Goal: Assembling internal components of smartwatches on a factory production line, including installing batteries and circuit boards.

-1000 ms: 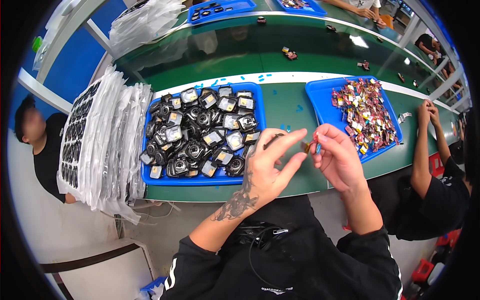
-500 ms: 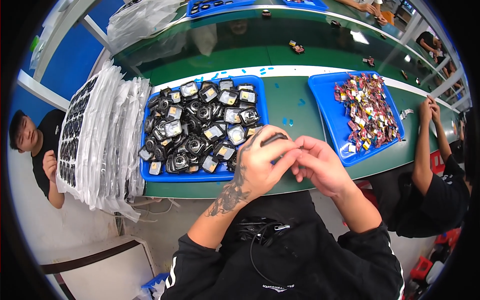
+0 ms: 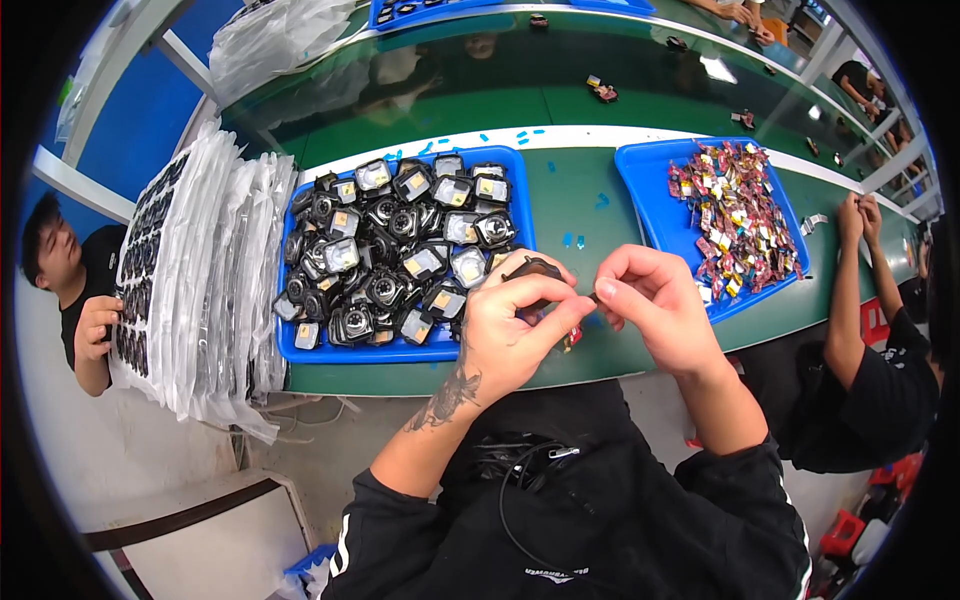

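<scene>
My left hand (image 3: pixel 515 335) is closed around a black watch-like housing (image 3: pixel 537 268), held just above the table's front edge. Below its fingertips shows a small reddish circuit piece (image 3: pixel 573 338); whether it is joined to the housing cannot be made out. To its right, my right hand (image 3: pixel 655 305) is closed in a pinch, thumb against forefinger. A tiny dark bit may sit between those fingertips, too small to name. Behind my left hand, a blue tray (image 3: pixel 528 190) is heaped with black housings (image 3: pixel 385 290) with clear or pale windows.
At the right, another blue tray (image 3: pixel 640 200) holds many small reddish circuit pieces (image 3: pixel 730 215). Stacked sheets in plastic (image 3: pixel 215 280) stand at the left beside a person (image 3: pixel 65 290). Small parts (image 3: pixel 603 91) lie on the green conveyor belt (image 3: pixel 450 90). Another worker's hands (image 3: pixel 860 215) are far right.
My hands have drawn apart, leaving a gap between their fingertips, and the reddish piece now shows under my left hand. Parts on the belt have shifted right. The person at left has moved a hand.
</scene>
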`<action>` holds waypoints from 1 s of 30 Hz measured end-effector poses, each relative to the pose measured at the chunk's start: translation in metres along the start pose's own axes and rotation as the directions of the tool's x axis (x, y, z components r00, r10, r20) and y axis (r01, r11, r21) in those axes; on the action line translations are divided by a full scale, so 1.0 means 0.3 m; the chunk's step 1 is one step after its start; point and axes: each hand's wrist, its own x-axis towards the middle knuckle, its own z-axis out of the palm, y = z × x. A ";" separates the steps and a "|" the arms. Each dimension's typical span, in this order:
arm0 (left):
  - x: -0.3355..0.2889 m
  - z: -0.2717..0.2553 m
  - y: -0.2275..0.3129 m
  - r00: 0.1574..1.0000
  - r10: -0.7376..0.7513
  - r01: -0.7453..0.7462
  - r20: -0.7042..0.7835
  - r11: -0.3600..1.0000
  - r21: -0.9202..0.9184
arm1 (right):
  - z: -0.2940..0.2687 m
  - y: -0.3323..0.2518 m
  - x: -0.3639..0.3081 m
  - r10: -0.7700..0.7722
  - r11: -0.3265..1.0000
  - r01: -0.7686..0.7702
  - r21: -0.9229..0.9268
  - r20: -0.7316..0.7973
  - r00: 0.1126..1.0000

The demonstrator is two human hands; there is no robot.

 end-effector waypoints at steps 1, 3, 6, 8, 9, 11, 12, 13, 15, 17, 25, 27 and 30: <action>0.000 -0.005 0.004 0.999 0.041 -0.041 0.019 0.999 0.016 | -0.007 0.005 0.001 0.087 0.990 -0.092 0.105 0.049 0.995; 0.003 -0.007 0.000 0.996 0.078 -0.079 0.041 0.996 0.030 | -0.013 0.021 0.005 0.171 0.960 -0.189 0.205 0.104 0.980; 0.003 -0.002 -0.006 0.973 0.226 -0.227 0.041 0.973 0.037 | -0.008 0.049 0.007 0.334 0.695 -0.463 0.551 0.323 0.886; -0.004 0.006 0.011 0.996 0.086 -0.086 0.039 0.996 -0.001 | 0.016 0.063 0.005 0.278 0.799 -0.330 0.502 0.177 0.944; -0.003 0.010 0.005 0.995 0.088 -0.088 0.039 0.996 -0.002 | 0.023 0.071 0.004 0.200 0.884 -0.196 0.424 0.036 0.979; 0.001 0.020 -0.014 0.973 0.226 -0.228 0.041 0.973 0.049 | 0.014 0.100 0.024 0.078 0.972 -0.061 0.228 -0.068 0.995; -0.004 0.027 -0.018 0.974 0.225 -0.227 0.040 0.973 0.052 | 0.011 0.114 0.045 -0.160 0.965 0.112 -0.236 -0.198 0.967; -0.012 0.035 -0.020 0.991 0.132 -0.132 -0.019 0.991 -0.018 | 0.006 0.120 0.061 -0.421 0.725 0.195 -0.660 -0.202 0.884; -0.020 0.038 -0.032 0.997 0.036 -0.043 -0.072 0.995 -0.094 | -0.011 0.116 0.066 -0.506 0.485 0.174 -0.857 -0.113 0.855; -0.024 0.033 -0.049 0.996 -0.039 0.015 -0.084 0.964 -0.266 | -0.035 0.127 0.055 -0.423 0.394 0.111 -0.912 -0.073 0.903; -0.017 0.030 -0.052 0.989 -0.144 0.118 -0.035 0.904 -0.410 | -0.009 0.087 0.011 -0.162 0.984 0.144 -0.102 -0.194 0.968; -0.015 0.034 -0.058 0.984 -0.164 0.179 0.071 0.902 -0.394 | 0.017 0.104 -0.005 -0.214 0.976 0.210 -0.050 -0.096 0.972; -0.013 0.034 -0.026 0.966 -0.235 0.260 0.111 0.855 -0.449 | 0.039 0.112 -0.021 -0.169 0.985 0.173 0.017 -0.150 0.974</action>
